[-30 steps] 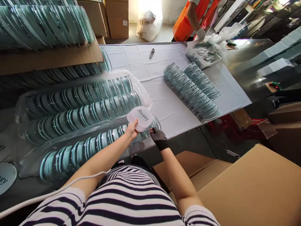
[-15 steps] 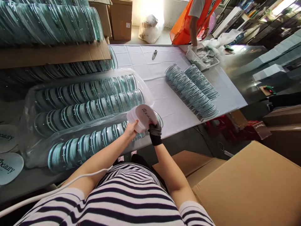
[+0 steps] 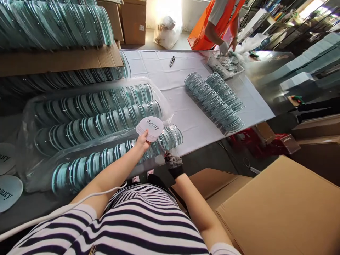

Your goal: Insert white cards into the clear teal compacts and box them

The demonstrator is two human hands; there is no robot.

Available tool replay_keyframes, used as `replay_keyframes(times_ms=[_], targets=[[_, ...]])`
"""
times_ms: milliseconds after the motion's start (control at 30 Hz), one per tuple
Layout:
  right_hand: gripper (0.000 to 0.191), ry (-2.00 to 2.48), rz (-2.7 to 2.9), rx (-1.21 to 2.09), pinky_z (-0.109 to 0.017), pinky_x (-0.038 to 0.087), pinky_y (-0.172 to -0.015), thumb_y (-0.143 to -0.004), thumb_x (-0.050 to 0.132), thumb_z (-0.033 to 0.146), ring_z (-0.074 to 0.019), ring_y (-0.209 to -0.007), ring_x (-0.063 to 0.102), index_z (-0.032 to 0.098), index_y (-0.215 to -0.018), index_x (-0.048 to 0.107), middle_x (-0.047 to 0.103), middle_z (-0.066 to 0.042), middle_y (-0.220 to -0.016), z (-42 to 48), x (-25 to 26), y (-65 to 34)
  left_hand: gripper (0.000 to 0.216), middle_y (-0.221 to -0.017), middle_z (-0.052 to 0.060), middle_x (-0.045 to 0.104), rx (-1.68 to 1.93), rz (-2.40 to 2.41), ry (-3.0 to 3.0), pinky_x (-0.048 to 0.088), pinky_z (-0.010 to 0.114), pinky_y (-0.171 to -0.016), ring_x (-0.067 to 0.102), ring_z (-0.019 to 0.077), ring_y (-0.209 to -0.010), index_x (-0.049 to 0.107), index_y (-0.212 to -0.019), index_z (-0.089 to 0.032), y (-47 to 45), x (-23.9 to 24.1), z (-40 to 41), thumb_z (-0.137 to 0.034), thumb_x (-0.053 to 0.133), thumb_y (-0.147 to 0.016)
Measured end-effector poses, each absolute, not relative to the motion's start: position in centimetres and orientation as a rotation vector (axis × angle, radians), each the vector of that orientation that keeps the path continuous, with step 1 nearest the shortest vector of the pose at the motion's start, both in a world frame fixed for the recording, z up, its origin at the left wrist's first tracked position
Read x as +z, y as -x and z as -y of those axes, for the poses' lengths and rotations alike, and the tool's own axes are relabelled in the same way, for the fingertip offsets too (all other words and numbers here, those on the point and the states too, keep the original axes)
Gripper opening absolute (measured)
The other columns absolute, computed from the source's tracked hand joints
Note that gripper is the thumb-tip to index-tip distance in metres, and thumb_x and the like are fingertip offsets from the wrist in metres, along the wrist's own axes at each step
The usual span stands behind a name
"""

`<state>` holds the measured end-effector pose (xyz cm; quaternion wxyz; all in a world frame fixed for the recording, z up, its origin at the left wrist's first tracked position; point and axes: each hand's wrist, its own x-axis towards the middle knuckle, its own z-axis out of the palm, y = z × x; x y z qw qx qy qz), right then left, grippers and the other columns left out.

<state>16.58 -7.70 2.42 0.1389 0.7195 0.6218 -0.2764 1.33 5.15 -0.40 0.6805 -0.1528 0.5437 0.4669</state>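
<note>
Since the prev. frame, the gloved right hand [image 3: 173, 162] has come away from the stack of printed cards [image 3: 152, 124] and dropped back toward the table's near edge; the stack now shows its print face-up, and the co-worker's gloved hand [image 3: 223, 48] has lifted within the white basket [image 3: 219, 67] area at the far edge.

From my end of the feed, the bare left hand [image 3: 142, 140] pinches the stack w/ thumb on top, fingers hidden below, prob. b/c that clamps the loose cards together and leaves the print clear. Card edges are slightly staggered toward the near side, so the pinch likely can't be very tight. Stack is held above the front row of glass discs [image 3: 106, 159], close to its right end; can't tell if they touch.

Right hand is half curled, fingertips near that row. Something thin & dark shows at the tips, maybe a card edge-on, but I can't tell if it's gripped.

Front row runs along the near edge, discs leaning on each other, prob. for mutual support. Two rows behind it sit on clear plastic film [image 3: 166, 106], which presumably guards the glass.
</note>
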Motion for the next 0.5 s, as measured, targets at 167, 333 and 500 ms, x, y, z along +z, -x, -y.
replay_keyframes(times_ms=[167,333,500], targets=[[0.036,-2.099,-1.682,-0.898,-0.030,0.046,-0.070,-0.097,0.040,0.041,-0.0236,-0.085,0.068,0.020,-0.121,0.056,0.071,-0.011,-0.094,4.9,2.3,-15.7,0.034,-0.118,0.009,0.069,1.057,-1.228,0.319,0.055,0.040,-0.093,0.069,0.0217,-0.101,0.064,-0.117,-0.018,-1.4,-0.5,-4.9,-0.010,0.065,-0.084],[0.038,-2.098,-1.798,-0.842,-0.030,0.047,-0.072,-0.100,0.028,0.033,-0.0219,-0.086,0.067,0.022,-0.116,0.061,0.071,-0.011,-0.100,5.1,1.7,-15.7,0.037,-0.119,0.011,0.069,1.050,-1.220,0.314,0.056,0.038,-0.093,0.068,0.0234,-0.105,0.064,-0.120,-0.017,-1.3,-0.5,-4.7,-0.011,0.066,-0.083],[0.033,-2.072,-1.745,-0.924,-0.030,0.050,-0.071,-0.098,0.034,0.029,-0.0205,-0.081,0.068,0.024,-0.110,0.065,0.072,-0.010,-0.092,3.4,0.5,-14.7,0.045,-0.119,0.012,0.069,1.054,-1.213,0.335,0.057,0.038,-0.090,0.068,0.0247,-0.106,0.061,-0.125,-0.018,-1.2,-0.3,-4.6,-0.011,0.069,-0.082]])
